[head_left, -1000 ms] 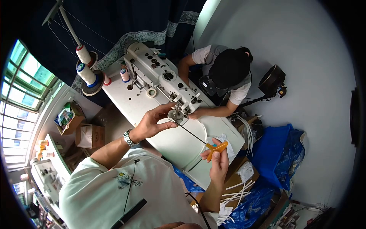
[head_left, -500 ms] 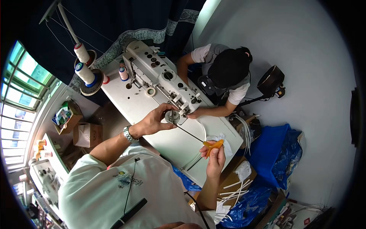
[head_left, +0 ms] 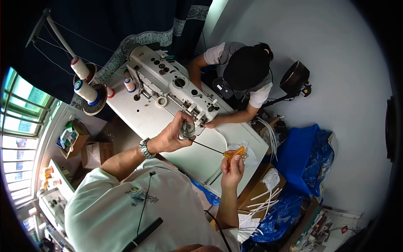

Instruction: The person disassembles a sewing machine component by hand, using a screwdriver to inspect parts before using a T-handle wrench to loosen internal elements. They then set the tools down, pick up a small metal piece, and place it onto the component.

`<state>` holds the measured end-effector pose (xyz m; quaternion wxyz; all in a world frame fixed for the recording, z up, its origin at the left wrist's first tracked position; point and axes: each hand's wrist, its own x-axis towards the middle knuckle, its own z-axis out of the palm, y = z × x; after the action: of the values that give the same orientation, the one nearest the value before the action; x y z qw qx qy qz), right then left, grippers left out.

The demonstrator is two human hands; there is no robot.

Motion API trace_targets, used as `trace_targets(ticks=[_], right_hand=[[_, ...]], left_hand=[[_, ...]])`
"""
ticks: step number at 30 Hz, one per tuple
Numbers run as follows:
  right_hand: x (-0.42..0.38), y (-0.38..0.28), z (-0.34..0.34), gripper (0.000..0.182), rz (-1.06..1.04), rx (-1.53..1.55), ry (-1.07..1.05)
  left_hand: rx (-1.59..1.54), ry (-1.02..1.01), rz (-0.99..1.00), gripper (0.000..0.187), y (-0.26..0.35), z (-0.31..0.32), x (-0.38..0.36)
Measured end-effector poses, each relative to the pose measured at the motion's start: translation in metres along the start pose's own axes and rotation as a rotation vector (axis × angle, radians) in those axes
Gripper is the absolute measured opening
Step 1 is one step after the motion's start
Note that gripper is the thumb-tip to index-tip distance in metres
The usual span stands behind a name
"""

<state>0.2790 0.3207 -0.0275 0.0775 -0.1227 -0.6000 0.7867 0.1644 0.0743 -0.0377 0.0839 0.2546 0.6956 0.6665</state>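
My left hand, a watch on its wrist, grips a round metal part between thumb and fingers, in front of the sewing machine. Into that part runs the long thin shaft of an orange-handled hex driver. The driver's handle is pinched by my right hand, over the right side of the white table. The shaft's tip is too small to make out. Beside the handle lies a clear plastic bag with small pieces.
A co-worker sits across the table, one hand close to the machine's needle end. Thread cones stand at the back left. A lamp, a blue bag and white tubing are on the right.
The view has shifted slightly. My left hand has turned the round metal part a little, and the driver's handle has rotated in my right hand. Both hands keep their holds.
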Motion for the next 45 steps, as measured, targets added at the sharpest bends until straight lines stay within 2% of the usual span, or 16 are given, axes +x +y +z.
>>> trace_targets(ticks=[9, 12, 16, 17, 19, 22, 24, 26, 31, 33, 34, 36, 37, 40, 43, 45], right_hand=[[0.003, -0.011, 0.004, 0.039, 0.359, 0.199, 0.049], [0.006, -0.004, 0.008, 0.039, 0.319, 0.141, 0.08], [0.026, 0.011, -0.022, 0.038, -0.157, 0.022, 0.29], [0.029, 0.023, -0.036, 0.038, -0.224, -0.028, 0.328], [0.016, 0.06, -0.051, 0.031, -0.191, -0.369, 0.102], [-0.012, 0.135, -0.069, 0.025, -0.056, -0.656, -0.203], [-0.017, 0.151, -0.074, 0.023, -0.044, -0.722, -0.315], [-0.02, 0.162, -0.081, 0.029, -0.328, -1.279, -0.622], [-0.011, 0.197, -0.117, 0.029, -0.236, -1.414, -0.643], [-0.004, 0.194, -0.12, 0.022, -0.43, -1.527, -0.621], [0.007, 0.18, -0.107, 0.022, -0.439, -1.533, -0.619], [0.037, 0.144, -0.069, 0.018, -0.037, -0.933, -0.453], [0.051, 0.113, -0.039, 0.021, -0.034, -0.698, -0.401], [0.091, 0.013, 0.045, 0.032, 0.016, -0.244, -0.341], [0.117, -0.016, 0.096, 0.035, -0.174, -0.242, -0.405], [0.127, -0.024, 0.109, 0.036, 0.021, -0.379, -0.418]], left_hand=[[0.119, 0.014, 0.205, 0.054, -0.012, 0.0, 0.002], [0.101, 0.013, 0.125, 0.054, -0.007, -0.004, 0.002], [0.065, 0.164, -0.07, 0.045, -0.037, -0.015, 0.008], [-0.322, 0.247, -0.24, 0.042, -0.05, -0.02, 0.008], [-0.926, 0.309, -0.455, 0.029, -0.061, -0.037, 0.007], [-1.165, 0.231, -0.537, 0.024, -0.044, -0.053, 0.022], [-1.158, 0.204, -0.514, 0.033, -0.04, -0.062, 0.024], [-1.245, 0.188, -0.585, 0.043, -0.03, -0.064, 0.034], [-1.302, 0.121, -0.557, 0.046, -0.026, -0.061, 0.05], [-1.012, 0.138, -0.336, 0.037, -0.033, -0.053, 0.056], [-0.859, 0.258, -0.379, 0.033, -0.014, -0.05, 0.057], [-0.196, 0.198, -0.023, 0.042, -0.021, -0.045, 0.059], [0.166, 0.176, 0.144, 0.051, -0.013, -0.044, 0.06], [0.477, 0.069, 0.268, 0.059, -0.005, -0.033, 0.064], [0.615, 0.017, 0.316, 0.068, -0.004, -0.024, 0.068], [0.632, 0.008, 0.309, 0.069, -0.006, -0.027, 0.068]])
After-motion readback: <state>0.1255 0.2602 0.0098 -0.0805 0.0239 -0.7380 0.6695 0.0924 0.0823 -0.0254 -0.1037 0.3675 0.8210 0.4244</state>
